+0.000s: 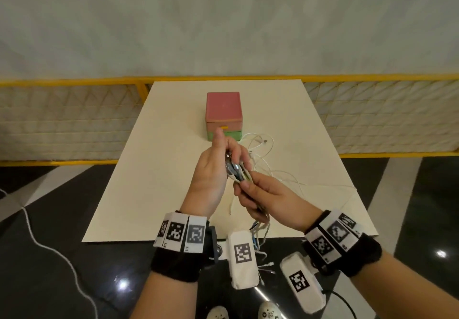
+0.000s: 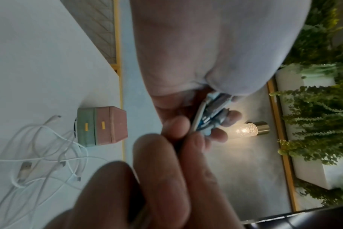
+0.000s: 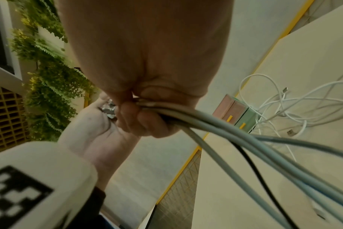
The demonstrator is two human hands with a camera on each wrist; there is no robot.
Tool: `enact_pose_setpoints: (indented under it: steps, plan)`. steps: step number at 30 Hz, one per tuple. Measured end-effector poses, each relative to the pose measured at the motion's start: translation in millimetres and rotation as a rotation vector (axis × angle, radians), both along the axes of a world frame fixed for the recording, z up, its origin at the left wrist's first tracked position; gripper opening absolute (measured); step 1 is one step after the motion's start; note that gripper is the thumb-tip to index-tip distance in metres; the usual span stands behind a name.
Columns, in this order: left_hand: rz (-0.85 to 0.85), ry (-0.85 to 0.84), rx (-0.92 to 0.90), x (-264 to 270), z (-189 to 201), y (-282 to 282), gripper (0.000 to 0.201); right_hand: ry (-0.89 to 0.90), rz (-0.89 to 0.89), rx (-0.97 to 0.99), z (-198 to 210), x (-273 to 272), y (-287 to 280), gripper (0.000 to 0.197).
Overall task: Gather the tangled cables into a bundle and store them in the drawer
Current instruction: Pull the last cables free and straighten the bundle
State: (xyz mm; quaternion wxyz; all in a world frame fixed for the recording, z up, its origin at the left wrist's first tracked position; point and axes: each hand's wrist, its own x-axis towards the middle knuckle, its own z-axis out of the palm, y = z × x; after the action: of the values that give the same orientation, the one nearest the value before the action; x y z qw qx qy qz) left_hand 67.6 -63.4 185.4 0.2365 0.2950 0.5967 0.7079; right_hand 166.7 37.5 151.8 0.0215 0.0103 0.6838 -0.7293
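Cream table (image 1: 154, 169), both hands' grip clamped on cables (image 1: 239, 173), left hand (image 1: 213, 169), right hand (image 1: 268, 199), plug ends hidden.

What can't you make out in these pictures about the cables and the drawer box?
- Cable count in the grey bundle: right hand covers it, all views.
- Plug types: blurred in the left wrist view, left hand around them.
- Pink-and-green drawer box: contents hidden, drawers closed.
- White cable tangle: strands too thin to count, head view.
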Motion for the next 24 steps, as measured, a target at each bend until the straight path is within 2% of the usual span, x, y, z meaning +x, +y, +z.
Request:
enact_pose_setpoints:
  steps: [4, 6, 8, 10, 12, 14, 15, 16, 18, 20, 22, 24]
  plan:
    - [0.099, 0.028, 0.024, 2.7, 7.3, 8.7, 0.048, 0.0, -0.029, -0.01, 3.8, -1.2, 0.8, 0.021]
    - [0.105, -0.109, 0.125, -0.1, 7.0, 11.0, 0.043, 0.018, -0.097, 0.009, 5.8, -2.7, 1.1, 0.022]
    - [0.052, -0.315, 0.194, -4.0, 0.8, 10.7, 0.071, 0.045, -0.174, 0.018, 10.1, -5.2, 4.2, 0.022]
    - [-0.042, -0.366, 0.199, -7.0, -7.4, 10.8, 0.104, 0.078, -0.222, 0.007, 14.9, -7.9, 8.2, 0.021]
    - [-0.064, -0.421, 0.238, -10.3, -10.6, 12.5, 0.122, 0.121, -0.238, -0.005, 19.5, -10.5, 10.8, 0.022]
    - [-0.061, -0.578, 0.291, -12.6, -11.4, 15.3, 0.132, 0.184, -0.268, -0.018, 22.4, -13.2, 10.7, 0.023]
    - [-0.062, -0.607, 0.296, -13.2, -11.9, 16.3, 0.131, 0.213, -0.29, -0.024, 22.8, -15.1, 10.3, 0.022]
    - [-0.072, -0.564, 0.267, -12.2, -9.9, 16.4, 0.123, 0.233, -0.3, -0.036, 23.4, -17.0, 9.6, 0.021]
    - [-0.107, -0.361, 0.137, -6.6, -4.8, 16.1, 0.088, 0.226, -0.264, -0.005, 21.9, -20.4, 7.1, 0.02]
    - [-0.082, -0.216, -0.029, 2.4, 5.3, 15.3, 0.057, 0.168, -0.183, 0.123, 18.4, -22.6, 2.0, 0.019]
    - [0.002, -0.128, -0.153, 5.6, 9.9, 11.6, 0.052, 0.109, -0.101, 0.192, 15.2, -24.1, -1.0, 0.02]
    - [0.087, -0.038, -0.206, -0.1, 9.9, 7.2, 0.058, 0.099, -0.033, 0.339, 13.4, -25.4, 0.9, 0.024]
